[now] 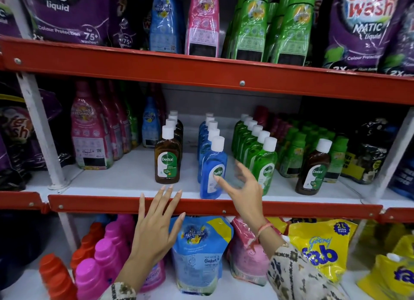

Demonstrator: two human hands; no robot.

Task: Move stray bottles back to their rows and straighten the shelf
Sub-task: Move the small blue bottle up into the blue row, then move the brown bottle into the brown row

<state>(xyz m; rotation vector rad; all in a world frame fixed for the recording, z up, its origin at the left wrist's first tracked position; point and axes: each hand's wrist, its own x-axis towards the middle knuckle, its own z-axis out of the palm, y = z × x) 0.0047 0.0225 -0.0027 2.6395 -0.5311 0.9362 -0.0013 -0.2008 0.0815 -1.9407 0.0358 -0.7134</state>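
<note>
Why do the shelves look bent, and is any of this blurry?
Head view: the wide lens bows the red shelf rail and stretches the edges; the brown Dettol bottle is sharp mid-frame, the purple pouch smears at the corner; glare streaks the green bottles; the shelf's back lies dim.

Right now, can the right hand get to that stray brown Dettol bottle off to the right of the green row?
Probably yes. The brown Dettol bottle stands alone at the shelf's front, nothing before it. The right hand, open, is by the blue bottle.
</note>
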